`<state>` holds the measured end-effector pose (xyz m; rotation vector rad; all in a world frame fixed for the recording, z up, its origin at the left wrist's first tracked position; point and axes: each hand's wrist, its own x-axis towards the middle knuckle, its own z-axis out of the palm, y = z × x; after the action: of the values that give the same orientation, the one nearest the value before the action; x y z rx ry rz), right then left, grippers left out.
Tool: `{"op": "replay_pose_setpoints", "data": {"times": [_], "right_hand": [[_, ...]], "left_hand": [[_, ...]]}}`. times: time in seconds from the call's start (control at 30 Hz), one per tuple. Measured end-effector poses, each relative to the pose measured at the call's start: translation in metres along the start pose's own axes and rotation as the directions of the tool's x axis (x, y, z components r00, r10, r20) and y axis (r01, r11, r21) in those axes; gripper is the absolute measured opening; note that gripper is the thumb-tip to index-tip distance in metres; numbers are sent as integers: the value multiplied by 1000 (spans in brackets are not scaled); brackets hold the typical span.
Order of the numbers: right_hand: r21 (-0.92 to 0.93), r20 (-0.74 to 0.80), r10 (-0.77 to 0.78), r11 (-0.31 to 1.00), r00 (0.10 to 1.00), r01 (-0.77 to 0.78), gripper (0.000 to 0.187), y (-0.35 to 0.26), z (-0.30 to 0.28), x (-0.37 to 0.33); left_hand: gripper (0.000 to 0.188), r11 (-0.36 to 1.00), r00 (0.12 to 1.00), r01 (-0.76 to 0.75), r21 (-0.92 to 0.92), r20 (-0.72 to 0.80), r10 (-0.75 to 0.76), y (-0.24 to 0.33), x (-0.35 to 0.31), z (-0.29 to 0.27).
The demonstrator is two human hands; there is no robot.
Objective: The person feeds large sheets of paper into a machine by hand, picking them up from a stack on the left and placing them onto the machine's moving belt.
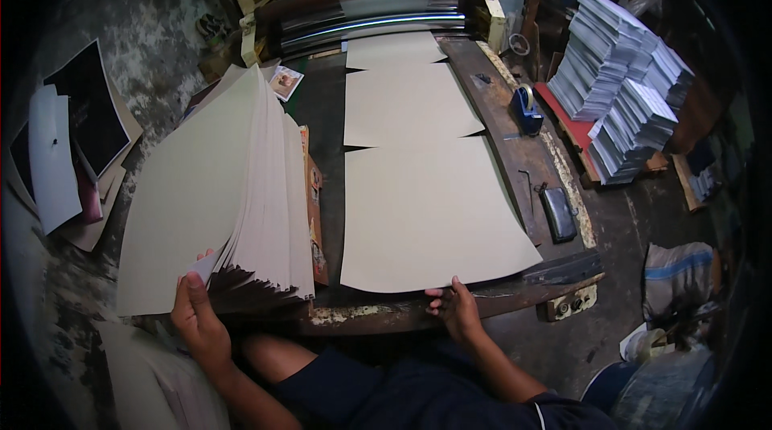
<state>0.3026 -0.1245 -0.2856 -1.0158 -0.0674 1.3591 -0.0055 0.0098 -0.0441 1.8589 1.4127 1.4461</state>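
I judge sheet feeding in hand: left fingers (193,289) pinch the left stack (193,173) at its near edge, right fingers (456,286) curl, grip unclear, by the middle sheet (418,213) on the counter (322,100); next calls for separating one sheet.

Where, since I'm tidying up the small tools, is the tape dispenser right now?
In the head view, the blue tape dispenser stands on the table's right side, right of the laid-out pale sheets and beyond the black case.

Left fingers (194,292) pinching paper stack (201,181), rollers (374,23)
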Motion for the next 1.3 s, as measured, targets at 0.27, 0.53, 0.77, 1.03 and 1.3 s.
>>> {"op": "replay_pose_setpoints", "data": {"times": [0.27,0.53,0.77,1.03,1.3], "right_hand": [[78,-41,-175,981,984,178,70,2,3,-1],[108,205,-163,984,965,143,58,-61,4,-23],[51,704,-202,971,681,235,98,-112,43,-57],[-115,283,25,993,959,8,28,-60,16,-43],[-388,147,179,915,973,-110,39,20,-35,-59]], "left_hand": [[59,833,896,93,-545,-320,-309,-2,24,-14],[51,966,959,-255,-49,-140,246,42,-21,9],[46,697,559,-689,-199,466,686,59,-33,5],[54,646,576,-762,-41,413,705,31,-41,19],[40,827,888,-454,333,250,386,36,0,0]]}}
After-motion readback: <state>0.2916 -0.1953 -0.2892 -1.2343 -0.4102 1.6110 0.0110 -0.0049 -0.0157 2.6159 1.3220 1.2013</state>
